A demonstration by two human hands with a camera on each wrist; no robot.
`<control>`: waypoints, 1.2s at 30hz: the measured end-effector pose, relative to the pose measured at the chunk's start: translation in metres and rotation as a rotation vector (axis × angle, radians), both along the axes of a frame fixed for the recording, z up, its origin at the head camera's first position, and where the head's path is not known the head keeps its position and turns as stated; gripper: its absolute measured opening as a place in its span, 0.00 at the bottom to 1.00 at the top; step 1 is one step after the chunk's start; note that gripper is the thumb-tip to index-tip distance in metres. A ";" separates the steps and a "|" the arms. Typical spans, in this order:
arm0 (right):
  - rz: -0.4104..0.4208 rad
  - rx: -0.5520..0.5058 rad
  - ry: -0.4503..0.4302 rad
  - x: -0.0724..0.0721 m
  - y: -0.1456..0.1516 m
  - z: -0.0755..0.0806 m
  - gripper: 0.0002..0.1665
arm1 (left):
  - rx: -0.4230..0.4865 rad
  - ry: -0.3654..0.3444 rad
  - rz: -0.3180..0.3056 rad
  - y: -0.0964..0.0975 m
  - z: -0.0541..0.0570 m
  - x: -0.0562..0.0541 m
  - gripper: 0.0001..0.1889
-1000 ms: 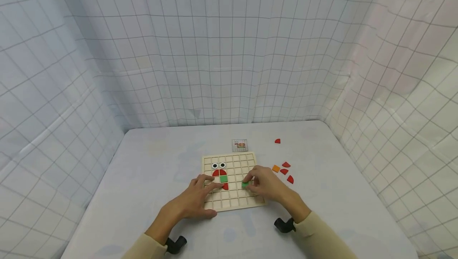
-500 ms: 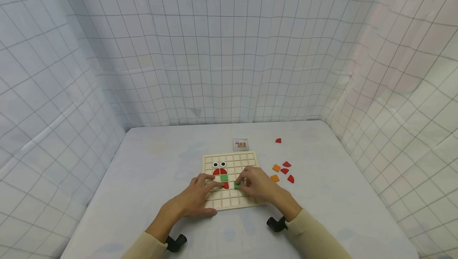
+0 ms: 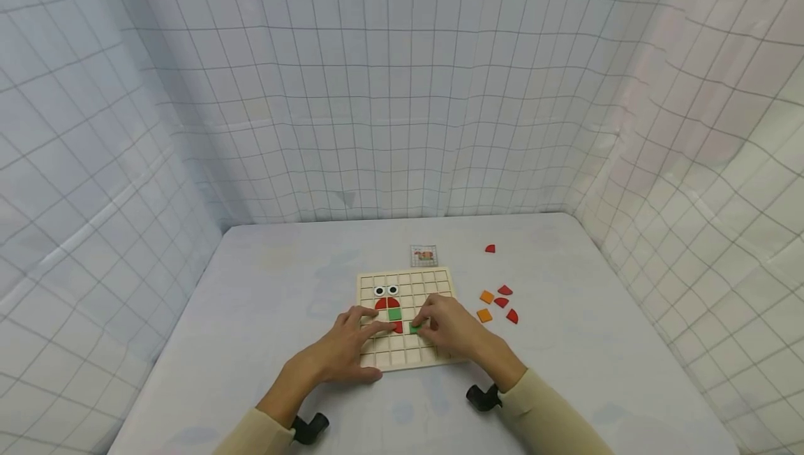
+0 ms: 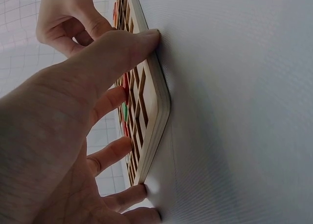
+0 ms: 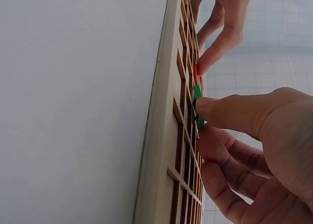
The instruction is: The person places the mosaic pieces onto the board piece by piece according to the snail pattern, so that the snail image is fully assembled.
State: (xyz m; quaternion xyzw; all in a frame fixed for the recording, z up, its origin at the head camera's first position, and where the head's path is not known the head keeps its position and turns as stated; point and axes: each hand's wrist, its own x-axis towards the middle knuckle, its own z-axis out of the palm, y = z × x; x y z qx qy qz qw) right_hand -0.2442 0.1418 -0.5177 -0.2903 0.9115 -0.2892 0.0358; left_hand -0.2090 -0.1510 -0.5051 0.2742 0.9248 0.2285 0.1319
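A wooden grid board (image 3: 405, 357) lies on the table. My left hand (image 3: 342, 352) rests on its left side with spread fingers; the index fingertip touches a red quarter-circle tile (image 3: 398, 328) in a cell. My right hand (image 3: 451, 328) pinches a green square tile (image 3: 414, 328) between thumb and fingers, just right of that red tile. The right wrist view shows the green tile (image 5: 197, 93) tilted at the grid surface. Above the red tile sit another green square (image 3: 394, 314), two red quarter-circles (image 3: 386, 303) and two eye tiles (image 3: 386, 290). The fingers partly cover the board.
Right of the board lie two orange squares (image 3: 484, 315) and several loose red quarter-circles (image 3: 512, 316). One more red quarter-circle (image 3: 490, 249) lies farther back. A small picture card (image 3: 423, 255) is behind the board. White gridded cloth (image 3: 402, 127) surrounds the table.
My right hand has moved left across the board with the green tile, uncovering the second orange square. My left hand has stayed almost in place.
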 end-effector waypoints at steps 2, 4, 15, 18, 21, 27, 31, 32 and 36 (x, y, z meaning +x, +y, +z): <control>0.003 0.001 0.007 0.000 -0.001 0.000 0.08 | 0.000 -0.004 0.005 0.000 0.000 0.000 0.45; 0.009 0.002 0.019 -0.001 -0.001 0.000 0.07 | -0.002 -0.007 0.008 0.000 0.000 0.000 0.45; -0.002 0.012 0.018 -0.005 -0.004 -0.001 0.07 | -0.022 -0.010 0.015 0.001 0.000 0.000 0.45; 0.000 0.020 0.012 -0.007 -0.007 0.000 0.06 | -0.033 -0.004 0.013 0.001 0.001 -0.001 0.46; 0.006 0.028 0.007 -0.008 -0.008 0.001 0.06 | -0.031 -0.006 0.013 0.002 0.001 -0.001 0.46; 0.009 0.033 -0.001 -0.009 -0.009 0.001 0.06 | -0.020 -0.009 0.008 0.001 0.001 -0.001 0.45; 0.030 0.018 0.014 -0.010 -0.012 -0.001 0.06 | -0.021 -0.006 0.008 0.000 0.001 -0.001 0.45; 0.034 0.016 0.018 -0.011 -0.012 -0.002 0.06 | -0.020 -0.007 0.007 0.000 0.001 -0.001 0.45; 0.032 0.012 0.029 -0.012 -0.015 -0.004 0.06 | -0.011 -0.005 0.004 -0.001 0.001 -0.001 0.45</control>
